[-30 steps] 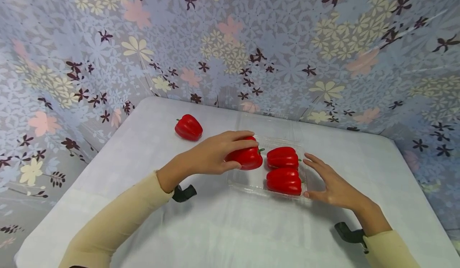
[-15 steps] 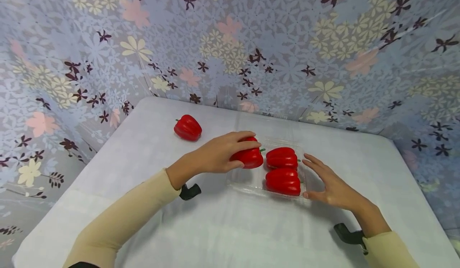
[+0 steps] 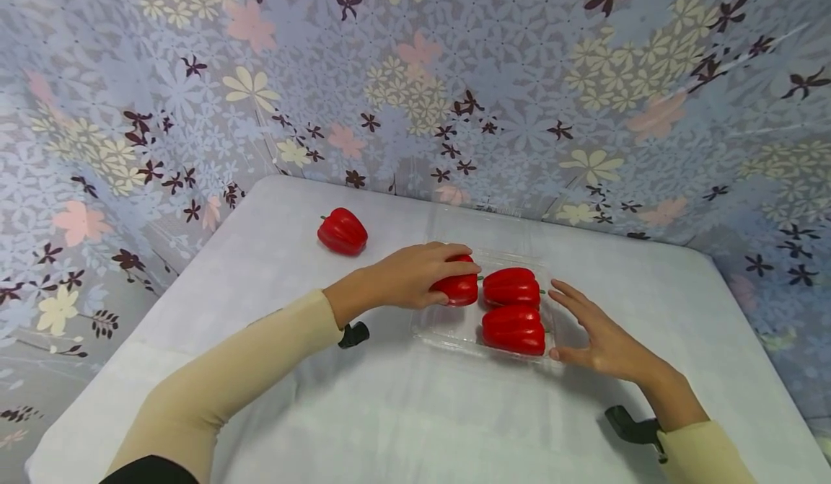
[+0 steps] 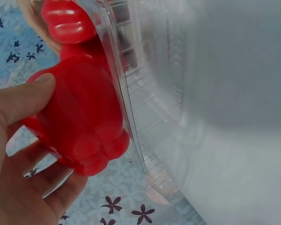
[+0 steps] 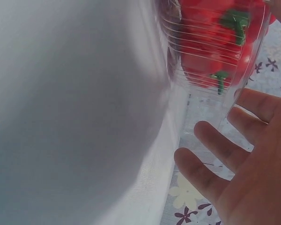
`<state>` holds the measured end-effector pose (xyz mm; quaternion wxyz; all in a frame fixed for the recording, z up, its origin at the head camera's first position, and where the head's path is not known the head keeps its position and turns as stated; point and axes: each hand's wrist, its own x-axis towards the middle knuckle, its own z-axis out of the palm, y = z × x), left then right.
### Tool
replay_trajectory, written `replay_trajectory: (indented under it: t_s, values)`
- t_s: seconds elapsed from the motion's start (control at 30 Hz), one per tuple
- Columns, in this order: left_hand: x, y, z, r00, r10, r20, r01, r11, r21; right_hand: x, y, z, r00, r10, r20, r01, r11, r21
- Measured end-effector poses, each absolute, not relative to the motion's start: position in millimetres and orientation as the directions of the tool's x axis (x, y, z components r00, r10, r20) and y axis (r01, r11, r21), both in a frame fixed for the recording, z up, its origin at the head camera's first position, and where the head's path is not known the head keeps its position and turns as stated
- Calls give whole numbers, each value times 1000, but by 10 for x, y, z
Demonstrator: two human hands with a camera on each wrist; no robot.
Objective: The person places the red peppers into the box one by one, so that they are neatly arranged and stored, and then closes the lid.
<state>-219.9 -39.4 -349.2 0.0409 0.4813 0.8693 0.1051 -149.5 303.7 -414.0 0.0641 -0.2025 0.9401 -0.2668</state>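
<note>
My left hand [image 3: 422, 275] grips a red bell pepper [image 4: 84, 112], thumb on one side and fingers round the other, at the left part of a clear plastic container [image 3: 448, 341]. In the head view two more red bell peppers lie in the container's right half, the far one [image 3: 511, 286] and the near one [image 3: 514, 330], stems to the right. My right hand [image 3: 604, 340] stands at the container's right side with fingers spread, its fingertips at or near the wall. Whether the held pepper touches the container floor is hidden.
Another red bell pepper [image 3: 343, 231] lies on the white-covered table [image 3: 389, 412], left of and behind the container. The container's clear lid [image 3: 480, 224] lies folded back toward the flower-patterned curtain [image 3: 415, 73] behind the table.
My left hand has moved slightly right with the bell pepper, lowering it toward the container beside the other two. The right hand has stayed in place.
</note>
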Motion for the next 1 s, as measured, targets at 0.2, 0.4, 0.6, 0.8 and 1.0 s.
replay_trajectory:
  t_s: [0.2,0.4,0.6,0.8,1.0]
  values:
    - [-2247,-332,-3536,-523,851,44,837,503,216,-1485,3040,-4135,-912,-409,-13,-342,778,-527]
    - [-2300,-283,-3602,-522,852,27,835,504,221,-1493,3033,-4132,-913,-408,-18,-339,781,-525]
    - [-2330,-262,-3631,-528,849,11,829,513,220,-1490,3038,-4123,-910,-415,-10,-349,776,-525]
    - [-2357,-238,-3686,-541,841,-16,816,529,232,-1488,3037,-4119,-914,-406,-22,-335,783,-524]
    - [-2383,-209,-3793,-542,840,-24,820,534,205,-1494,3039,-4136,-913,-407,-21,-337,782,-525]
